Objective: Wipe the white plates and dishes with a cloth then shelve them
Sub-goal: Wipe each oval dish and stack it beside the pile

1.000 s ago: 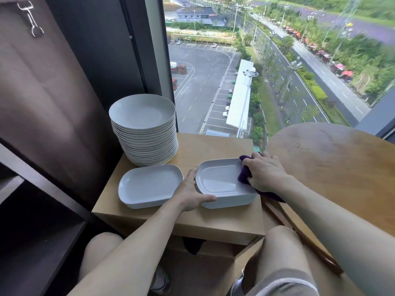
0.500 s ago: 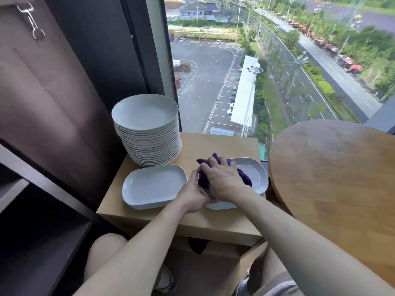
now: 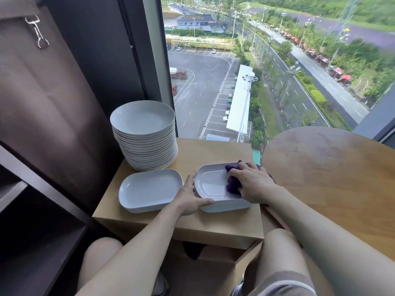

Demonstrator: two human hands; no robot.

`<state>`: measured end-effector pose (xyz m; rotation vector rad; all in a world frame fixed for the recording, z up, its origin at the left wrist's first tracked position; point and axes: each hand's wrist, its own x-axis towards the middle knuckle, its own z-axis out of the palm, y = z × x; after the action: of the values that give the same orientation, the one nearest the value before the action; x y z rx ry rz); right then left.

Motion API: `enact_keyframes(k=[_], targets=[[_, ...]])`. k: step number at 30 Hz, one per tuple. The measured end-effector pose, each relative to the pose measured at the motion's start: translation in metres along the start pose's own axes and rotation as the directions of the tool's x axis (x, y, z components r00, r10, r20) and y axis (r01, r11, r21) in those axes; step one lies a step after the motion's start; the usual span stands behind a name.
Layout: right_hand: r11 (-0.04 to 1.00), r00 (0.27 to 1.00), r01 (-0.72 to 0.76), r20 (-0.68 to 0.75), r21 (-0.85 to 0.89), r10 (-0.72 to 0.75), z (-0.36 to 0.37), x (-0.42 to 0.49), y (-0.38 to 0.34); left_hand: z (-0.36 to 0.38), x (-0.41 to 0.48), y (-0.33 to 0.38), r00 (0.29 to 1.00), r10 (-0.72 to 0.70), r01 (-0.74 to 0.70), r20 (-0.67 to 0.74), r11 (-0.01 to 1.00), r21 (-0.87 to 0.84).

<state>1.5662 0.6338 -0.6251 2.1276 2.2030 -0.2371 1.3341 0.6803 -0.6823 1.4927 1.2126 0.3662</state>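
**Purple cloth pressed into a white oblong dish at the window table**

The only writing in view is a red sign on a distant low building beyond the window [image 3: 256,71], and it is too small to read.

The right hand [image 3: 253,184] is curled over a bunched purple cloth [image 3: 232,185], soft and crumpled, and presses it into the right part of the wiped dish [image 3: 211,184]. This dish is smooth glazed white, oblong with rounded corners and a raised rim. It sits on a deeper white piece of the same outline, whose near wall shows below it. The left hand [image 3: 190,199] grips the dish's near left corner, with the thumb lying along the front wall and the fingers against the left edge.

Just beside it to the left lies a second oblong dish [image 3: 149,189], matching in shape and glaze; the left hand sits between the two. Behind that one stands a tall stack of round plates [image 3: 145,142], white and shallow, with thin rims lined up evenly.

All of this rests on a small square table [image 3: 213,152] of pale smooth wood set against the glass. A round table [image 3: 331,171] of warmer wood with visible grain stands to its right, and the cloth's far edge overhangs toward it. At left are a dark shelf unit [image 3: 32,231] and a brown panel carrying a metal clip [image 3: 37,32].
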Motion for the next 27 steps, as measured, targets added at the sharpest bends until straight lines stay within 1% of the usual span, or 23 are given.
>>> enact_keyframes(k=[2,4,6,8,9,10,12,14,15,18,22,27], targets=[[0.989,0.991,-0.13,-0.029,0.067,0.133,0.003,-0.001,0.011,-0.001,-0.002,0.001,1.0,-0.005,0.006,0.018,1.0,-0.022],[0.946,0.964,-0.241,-0.056,0.216,0.258,0.006,-0.002,0.014,-0.002,-0.004,0.0,0.999,-0.014,0.016,0.051,0.999,-0.046],[0.905,0.942,-0.279,-0.093,0.322,0.323,0.011,-0.003,0.014,-0.004,-0.006,0.001,0.996,-0.016,0.025,0.092,0.995,-0.101],[0.887,0.929,-0.292,-0.115,0.358,0.353,0.014,-0.005,0.014,-0.008,-0.006,0.004,0.994,-0.018,0.032,0.103,0.991,-0.131],[0.88,0.924,-0.297,-0.119,0.37,0.362,0.014,-0.005,0.015,-0.008,-0.007,0.007,0.997,-0.03,0.039,0.076,0.991,-0.131],[0.873,0.921,-0.299,-0.124,0.384,0.37,0.014,-0.006,0.015,-0.008,-0.008,0.01,0.998,-0.059,0.061,0.02,0.993,-0.106],[0.858,0.91,-0.3,-0.146,0.416,0.389,0.014,-0.007,0.016,-0.004,-0.011,0.013,0.981,-0.141,0.144,-0.13,0.99,0.009],[0.848,0.898,-0.298,-0.172,0.438,0.404,0.014,-0.01,0.018,0.001,-0.011,0.013,0.957,-0.159,0.189,-0.243,0.977,0.104],[0.845,0.895,-0.294,-0.183,0.446,0.407,0.014,-0.012,0.018,0.003,-0.01,0.013,0.949,-0.156,0.195,-0.273,0.974,0.119],[0.835,0.883,-0.279,-0.214,0.474,0.417,0.013,-0.019,0.019,0.005,-0.01,0.013,0.949,-0.126,0.178,-0.29,0.97,0.163],[0.811,0.87,-0.281,-0.22,0.514,0.441,0.013,-0.029,0.024,0.002,-0.011,0.014,0.958,-0.11,0.167,-0.265,0.965,0.203],[0.797,0.858,-0.288,-0.227,0.53,0.461,0.013,-0.037,0.032,-0.005,-0.014,0.018,0.967,-0.077,0.149,-0.243,0.943,0.296]])
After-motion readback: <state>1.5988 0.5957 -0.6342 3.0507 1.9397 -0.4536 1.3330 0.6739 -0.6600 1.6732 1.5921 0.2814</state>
